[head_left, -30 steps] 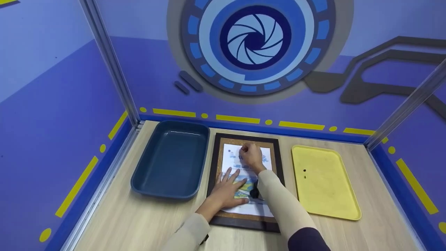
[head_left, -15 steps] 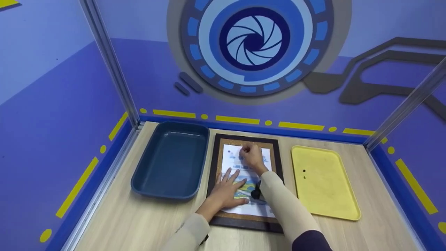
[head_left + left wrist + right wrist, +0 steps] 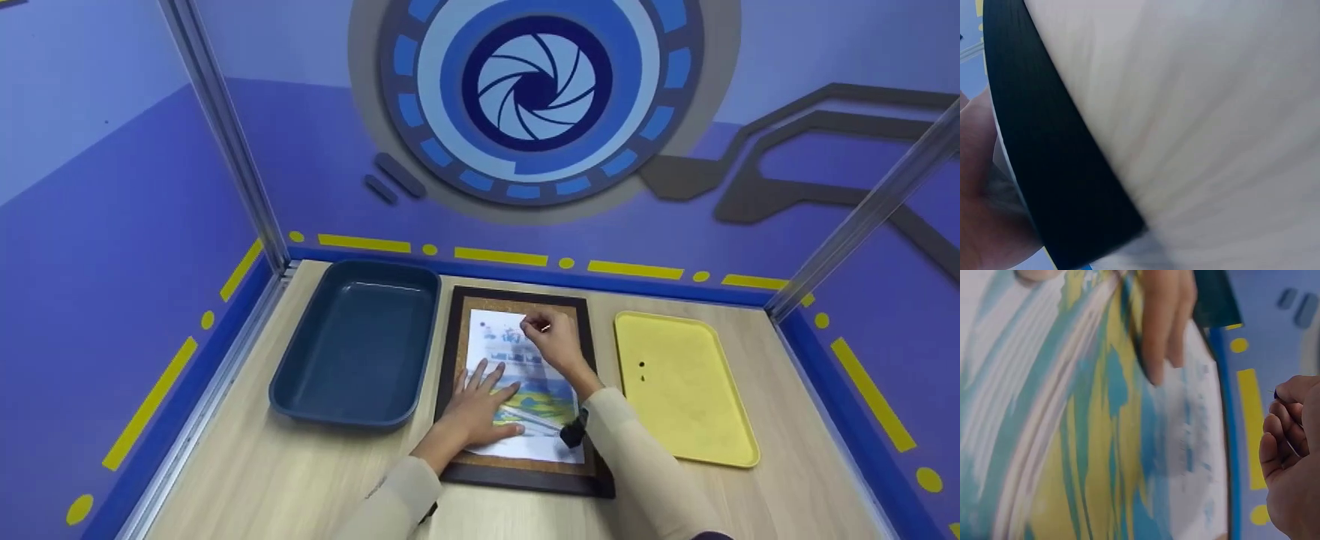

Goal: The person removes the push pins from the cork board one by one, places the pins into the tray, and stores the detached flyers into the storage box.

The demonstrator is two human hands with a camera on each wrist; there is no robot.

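Observation:
A cork board (image 3: pixel 525 469) with a dark frame lies on the table, a white printed sheet (image 3: pixel 551 448) on top of it. My left hand (image 3: pixel 476 412) rests flat on the sheet, fingers spread. A dark pin head (image 3: pixel 482 324) shows at the sheet's upper left corner. Over the sheet's upper right, my right hand (image 3: pixel 556 341) pinches a thumbtack (image 3: pixel 1276 394) between thumb and forefinger; its thin point sticks out in the right wrist view. The left wrist view holds mostly sleeve and a dark strap, with part of the left hand (image 3: pixel 982 191) at its edge.
A deep blue tray (image 3: pixel 281 401) stands left of the board. To the right lies a shallow yellow tray (image 3: pixel 697 405) with two small dark pieces (image 3: pixel 641 364), probably tacks. Blue-purple panels (image 3: pixel 300 157) enclose the table at the back and sides.
My right hand and forearm have shifted right over the sheet, uncovering more of its print. The left hand stays pressed in place. The head view has turned slightly.

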